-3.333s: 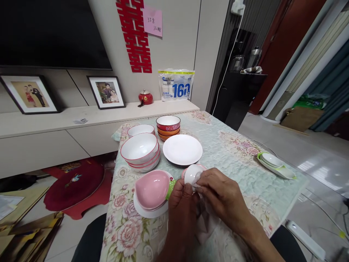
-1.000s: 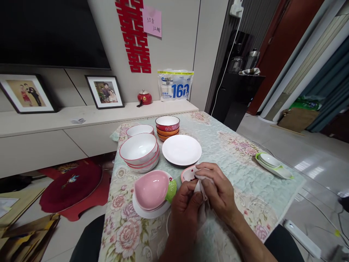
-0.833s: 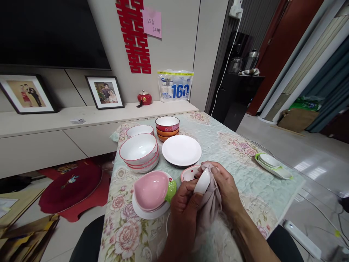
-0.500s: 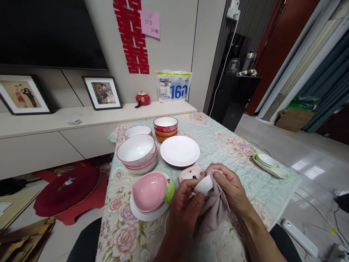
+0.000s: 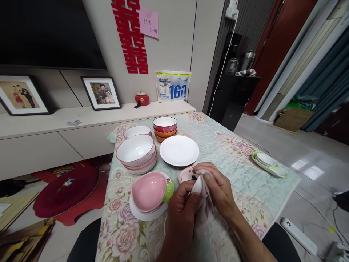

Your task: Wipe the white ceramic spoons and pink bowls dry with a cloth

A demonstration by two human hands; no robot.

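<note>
Above the counter (image 5: 211, 142), a white dish (image 5: 195, 185) is grasped by the left hand (image 5: 180, 207), a cloth (image 5: 204, 209) by the right hand (image 5: 219, 187); a spotted bowl (image 5: 185, 175) is partly blocked by them, a pink bowl (image 5: 148, 191) and white plate (image 5: 179, 150) set nearby.

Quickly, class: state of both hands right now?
Left hand: closed, holding a small white dish.
Right hand: closed, holding a pale pink cloth against it.

left fingers (image 5: 192, 201) hold small white dish (image 5: 195, 187) | right fingers (image 5: 208, 179) press cloth (image 5: 204, 209) against it | stacked plates (image 5: 179, 150) beyond
</note>
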